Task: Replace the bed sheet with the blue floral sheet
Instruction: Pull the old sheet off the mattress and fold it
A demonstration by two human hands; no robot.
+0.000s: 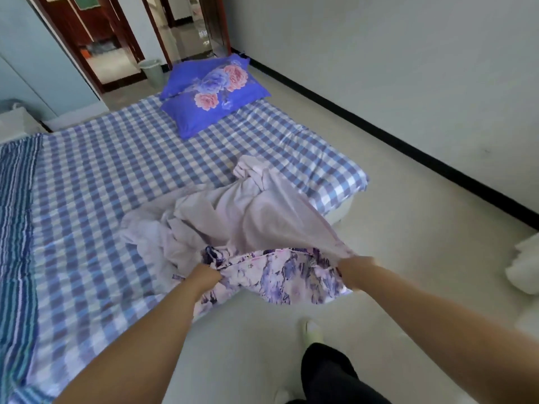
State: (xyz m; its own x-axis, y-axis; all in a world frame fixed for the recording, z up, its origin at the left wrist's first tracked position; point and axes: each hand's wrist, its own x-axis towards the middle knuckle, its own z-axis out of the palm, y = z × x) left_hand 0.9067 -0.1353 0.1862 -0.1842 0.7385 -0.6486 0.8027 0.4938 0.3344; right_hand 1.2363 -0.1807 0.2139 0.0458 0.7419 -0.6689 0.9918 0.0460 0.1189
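Pale walls with a dark skirting board (pixel 379 129) enclose a bedroom seen from the head camera, and an open doorway (pixel 116 39) is seen at the far end beside a light waste bin (pixel 151 71). Most of the left side is taken up by a low bed (pixel 341 211) covered with a blue-and-white checked sheet (pixel 116 170). A striped blanket (pixel 16 228) is laid along its left edge. Two bright blue pillows (pixel 213 94) printed with pink and blue roses are stacked at the far end of the bed.

A blue floral sheet (pixel 285 275) is bunched on the near right corner of the bed, mostly with its pale reverse side up, its printed face turned towards the camera along the near edge. That edge is gripped by the left hand (pixel 205 277) and the right hand (pixel 354 269), fingers curled into the cloth, and is stretched between them over the floor (pixel 408 243). A white bundle (pixel 525 266) is seen on the floor at the right. A dark trouser leg (pixel 329 374) and a pale slipper (pixel 313 333) are visible below.
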